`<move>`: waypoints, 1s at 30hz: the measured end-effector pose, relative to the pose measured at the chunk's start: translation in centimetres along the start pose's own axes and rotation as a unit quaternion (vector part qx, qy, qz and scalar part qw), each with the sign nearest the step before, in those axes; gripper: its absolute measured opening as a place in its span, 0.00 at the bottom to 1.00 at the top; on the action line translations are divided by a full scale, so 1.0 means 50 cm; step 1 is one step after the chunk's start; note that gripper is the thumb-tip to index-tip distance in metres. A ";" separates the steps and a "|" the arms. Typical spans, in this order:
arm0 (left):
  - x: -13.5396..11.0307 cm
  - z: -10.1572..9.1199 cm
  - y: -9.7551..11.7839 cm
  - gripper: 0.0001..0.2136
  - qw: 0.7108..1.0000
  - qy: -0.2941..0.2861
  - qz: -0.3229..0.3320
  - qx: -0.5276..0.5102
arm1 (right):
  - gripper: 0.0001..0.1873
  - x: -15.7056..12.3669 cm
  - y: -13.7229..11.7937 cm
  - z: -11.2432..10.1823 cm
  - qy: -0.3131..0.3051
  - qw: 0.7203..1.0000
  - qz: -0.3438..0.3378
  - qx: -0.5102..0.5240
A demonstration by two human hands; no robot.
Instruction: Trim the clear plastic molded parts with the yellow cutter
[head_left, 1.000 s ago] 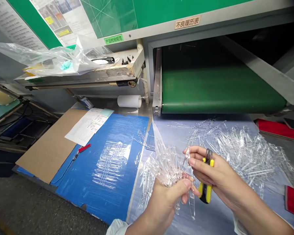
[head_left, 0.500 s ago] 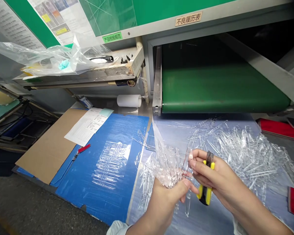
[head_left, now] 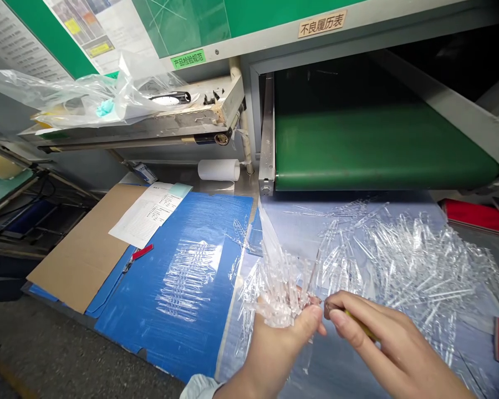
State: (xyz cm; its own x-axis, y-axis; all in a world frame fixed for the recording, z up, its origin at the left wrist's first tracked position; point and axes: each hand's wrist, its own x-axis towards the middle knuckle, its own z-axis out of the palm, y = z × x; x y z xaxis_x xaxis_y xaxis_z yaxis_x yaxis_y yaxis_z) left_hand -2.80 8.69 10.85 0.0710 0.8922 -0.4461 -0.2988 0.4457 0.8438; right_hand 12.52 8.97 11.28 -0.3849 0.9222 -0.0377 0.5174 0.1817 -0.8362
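Note:
My left hand (head_left: 276,349) is closed around a bunch of thin clear plastic pieces (head_left: 279,288), which fan upward from the fist. One longer clear piece stands up by its thumb and fingertips. Just to the right, my right hand (head_left: 388,338) grips a yellow and black utility knife (head_left: 363,327), mostly hidden under the fingers. Its tip end points toward my left thumb, with a small gap between the hands. Behind and right of them spreads a loose heap of similar clear plastic pieces (head_left: 424,266) on the bluish sheet.
On a blue board (head_left: 125,327) at left lies a row of clear pieces (head_left: 187,282). A printed paper (head_left: 143,221), brown cardboard (head_left: 79,249) and a red-handled tool (head_left: 143,251) are beside it. A green conveyor belt (head_left: 374,149) ends behind the heap. Red blocks (head_left: 478,216) sit at right.
My right hand has turned the utility knife from upright to pointing left, toward my left thumb. Its fingertips have come away from the clear piece. My left hand keeps its hold.

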 end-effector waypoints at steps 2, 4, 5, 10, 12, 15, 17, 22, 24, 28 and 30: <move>0.000 -0.003 -0.001 0.09 1.000 -0.023 0.005 0.021 | 0.11 0.000 0.004 -0.001 -0.007 1.000 -0.016 -0.013; 0.001 -0.006 -0.001 0.11 0.999 -0.038 0.009 0.035 | 0.12 0.000 0.006 -0.002 -0.010 1.000 -0.015 -0.023; 0.002 -0.008 0.000 0.10 0.998 -0.040 0.011 0.037 | 0.13 0.001 0.006 -0.003 -0.012 1.000 -0.014 -0.025; 0.000 -0.010 0.007 0.11 0.997 -0.058 0.017 0.042 | 0.13 0.005 0.001 -0.003 -0.011 1.000 -0.009 -0.017; -0.001 -0.010 0.007 0.11 0.997 -0.057 0.018 0.047 | 0.14 0.007 -0.001 -0.003 -0.015 1.000 -0.008 -0.011; -0.001 -0.011 0.003 0.12 0.997 -0.058 0.019 0.053 | 0.14 0.008 -0.001 -0.004 -0.025 1.000 -0.007 -0.003; -0.001 -0.012 0.000 0.12 0.996 -0.061 0.021 0.056 | 0.14 0.009 -0.002 -0.005 -0.029 1.000 -0.008 0.000; 0.002 -0.013 0.005 0.12 0.995 -0.074 0.022 0.064 | 0.14 0.009 -0.002 -0.008 -0.033 0.999 -0.007 0.005; 0.002 -0.013 0.009 0.12 0.995 -0.078 0.024 0.063 | 0.14 0.009 -0.003 -0.008 -0.037 0.999 -0.006 0.011; 0.001 -0.012 0.012 0.13 0.995 -0.078 0.024 0.064 | 0.14 0.009 -0.007 -0.007 -0.039 0.999 0.003 0.024; 0.000 -0.012 0.014 0.13 0.995 -0.074 0.024 0.068 | 0.15 0.009 -0.010 -0.006 -0.035 0.999 0.004 0.027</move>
State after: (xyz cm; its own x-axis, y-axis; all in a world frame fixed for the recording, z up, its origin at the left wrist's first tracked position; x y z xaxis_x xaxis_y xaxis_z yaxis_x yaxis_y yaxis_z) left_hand -3.56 8.97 11.24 0.2025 0.9092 -0.3638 -0.1747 0.3991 0.9001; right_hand 12.32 9.41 11.85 -0.4334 0.8975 -0.0815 0.4793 0.1529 -0.8642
